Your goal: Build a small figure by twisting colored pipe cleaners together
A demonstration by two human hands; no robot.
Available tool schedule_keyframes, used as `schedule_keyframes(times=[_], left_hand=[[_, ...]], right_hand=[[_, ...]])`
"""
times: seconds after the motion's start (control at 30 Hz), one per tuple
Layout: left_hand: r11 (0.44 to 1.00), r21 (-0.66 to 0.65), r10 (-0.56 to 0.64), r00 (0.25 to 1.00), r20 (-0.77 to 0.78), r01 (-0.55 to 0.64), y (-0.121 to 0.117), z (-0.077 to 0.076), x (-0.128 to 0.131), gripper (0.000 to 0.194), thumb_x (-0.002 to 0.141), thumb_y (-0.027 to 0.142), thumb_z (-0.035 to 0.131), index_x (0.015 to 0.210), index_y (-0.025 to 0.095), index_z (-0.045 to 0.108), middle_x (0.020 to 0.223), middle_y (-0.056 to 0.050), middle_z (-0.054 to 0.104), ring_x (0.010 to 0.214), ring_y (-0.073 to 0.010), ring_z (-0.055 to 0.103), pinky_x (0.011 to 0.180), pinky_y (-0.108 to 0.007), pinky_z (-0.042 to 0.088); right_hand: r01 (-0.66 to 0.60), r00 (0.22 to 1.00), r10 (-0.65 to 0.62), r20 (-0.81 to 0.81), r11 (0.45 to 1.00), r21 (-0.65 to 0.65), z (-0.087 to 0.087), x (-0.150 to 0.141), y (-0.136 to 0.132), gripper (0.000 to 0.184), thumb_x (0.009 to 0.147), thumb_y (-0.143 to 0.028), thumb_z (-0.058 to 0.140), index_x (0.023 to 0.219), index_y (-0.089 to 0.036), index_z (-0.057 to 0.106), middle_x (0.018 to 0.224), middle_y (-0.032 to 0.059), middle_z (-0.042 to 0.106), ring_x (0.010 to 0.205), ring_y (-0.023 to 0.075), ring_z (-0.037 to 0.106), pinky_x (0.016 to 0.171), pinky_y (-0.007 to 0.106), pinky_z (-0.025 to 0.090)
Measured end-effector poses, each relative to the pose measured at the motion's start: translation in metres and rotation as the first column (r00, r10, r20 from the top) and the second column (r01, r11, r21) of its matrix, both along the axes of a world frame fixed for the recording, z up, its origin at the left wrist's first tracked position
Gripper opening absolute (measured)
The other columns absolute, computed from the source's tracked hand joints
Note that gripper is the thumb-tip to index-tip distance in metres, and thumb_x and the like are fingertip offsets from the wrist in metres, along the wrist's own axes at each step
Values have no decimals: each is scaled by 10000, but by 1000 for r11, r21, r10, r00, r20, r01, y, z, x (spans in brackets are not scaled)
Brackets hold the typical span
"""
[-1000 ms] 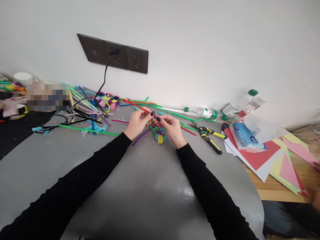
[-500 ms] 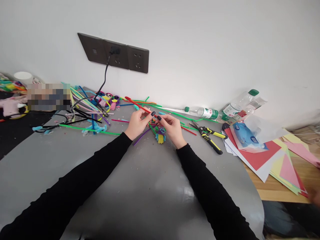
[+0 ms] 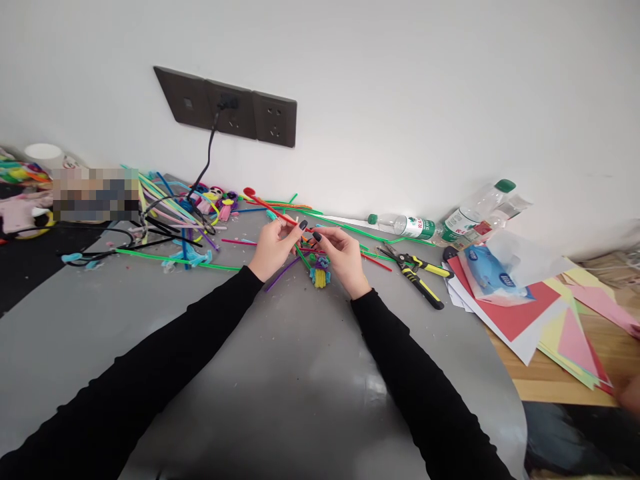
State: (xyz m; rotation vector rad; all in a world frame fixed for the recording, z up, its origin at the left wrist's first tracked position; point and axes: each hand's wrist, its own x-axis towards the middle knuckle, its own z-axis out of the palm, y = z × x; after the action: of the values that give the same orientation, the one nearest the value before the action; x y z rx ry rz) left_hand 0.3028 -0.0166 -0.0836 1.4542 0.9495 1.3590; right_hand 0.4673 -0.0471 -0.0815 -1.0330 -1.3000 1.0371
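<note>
Between the thumb and fingers of my left hand (image 3: 276, 248) is a red pipe cleaner (image 3: 267, 208), slanting up to the left and ending in a small coil. My right hand (image 3: 342, 255) pinches the same pipe cleaner near its lower end, fingertips almost touching those of my left. Just below the hands lies a small pipe-cleaner figure (image 3: 320, 275) in purple, blue and yellow. A purple pipe cleaner (image 3: 281, 275) and a green one lie under the fingers. To the right rest yellow-and-black pliers (image 3: 417, 275), their handles apart.
Loose pipe cleaners (image 3: 165, 193) and finished dolls (image 3: 215, 197) lie at the back left beside a black cable (image 3: 209, 157) plugged into a wall socket (image 3: 225, 107). Plastic bottles (image 3: 413, 225), a tissue pack (image 3: 487, 270) and coloured paper (image 3: 520, 310) are on the right. A blurred hand shows at the right edge.
The free upper end of the red pipe cleaner has turned and now shows its round coil, a little farther left. Both hands stay in almost the same place.
</note>
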Motion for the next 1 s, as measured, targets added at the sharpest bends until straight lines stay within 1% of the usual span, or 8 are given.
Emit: schedule_keyframes(times=[0.1, 0.3, 0.43, 0.53, 0.67, 0.8, 0.9, 1.0], left_hand=[[1000, -10, 11, 1000, 3, -11, -1, -1, 1, 477, 797, 632, 763, 786, 195, 573, 610, 15, 605, 476, -117, 529, 426, -243, 433], [1000, -6, 7, 1000, -11, -7, -5, -1, 4, 488, 791, 643, 760, 779, 192, 574, 606, 16, 602, 471, -116, 531, 443, -250, 444], [1000, -4, 9, 1000, -11, -9, -6, -1, 5, 514, 773, 670, 762, 791, 190, 578, 631, 10, 608, 490, -121, 543, 426, -242, 431], [1000, -6, 15, 1000, -8, -15, -6, -1, 5, 513, 771, 669, 769, 791, 192, 581, 628, 11, 607, 490, -121, 544, 425, -241, 431], [997, -60, -42, 998, 35, 44, -5, 0, 4, 503, 788, 658, 766, 770, 191, 581, 586, 13, 590, 476, -122, 541, 450, -253, 456], [990, -110, -81, 994, 73, 89, -6, 0, 4, 499, 777, 647, 781, 764, 190, 582, 620, -4, 602, 519, -136, 574, 455, -252, 471], [994, -81, -68, 997, 30, 70, -8, -1, 5, 461, 827, 620, 741, 769, 196, 571, 614, 2, 596, 495, -128, 552, 449, -248, 462], [1000, 19, 3, 993, -115, -1, -8, -2, 3, 403, 864, 575, 698, 788, 193, 591, 645, -10, 624, 494, -130, 545, 463, -253, 458]], right_hand=[[25, 1000, -25, -5, 1000, -2, -2, -3, -2, 364, 817, -545, 760, 986, -223, 767, 979, 65, 789, 920, 216, 744, 848, 362, 614], [53, 996, -55, -69, 998, -27, -6, -8, -2, 298, 801, -493, 761, 913, -219, 738, 865, 49, 765, 787, 199, 725, 786, 356, 613], [76, 995, -77, -58, 997, -11, -6, -8, -2, 315, 796, -517, 757, 894, -220, 721, 839, 48, 757, 779, 205, 720, 754, 350, 608], [83, 996, -84, -29, 996, -6, -5, -9, -3, 330, 817, -542, 737, 909, -226, 711, 851, 51, 757, 802, 212, 724, 763, 352, 607], [96, 995, -96, -7, 995, 28, -4, -11, -7, 311, 846, -519, 714, 951, -226, 710, 900, 56, 759, 819, 206, 715, 774, 344, 595], [122, 992, -124, 15, 990, 72, -5, -12, -8, 265, 865, -484, 698, 933, -228, 704, 893, 51, 746, 801, 197, 694, 763, 329, 574], [121, 989, -127, 76, 990, 77, -5, -11, -8, 264, 893, -497, 663, 906, -235, 683, 866, 48, 741, 791, 203, 692, 760, 332, 567], [126, 967, -152, 204, 983, 133, -4, -6, -8, 236, 930, -464, 619, 885, -238, 668, 855, 46, 739, 787, 205, 690, 774, 333, 551]])
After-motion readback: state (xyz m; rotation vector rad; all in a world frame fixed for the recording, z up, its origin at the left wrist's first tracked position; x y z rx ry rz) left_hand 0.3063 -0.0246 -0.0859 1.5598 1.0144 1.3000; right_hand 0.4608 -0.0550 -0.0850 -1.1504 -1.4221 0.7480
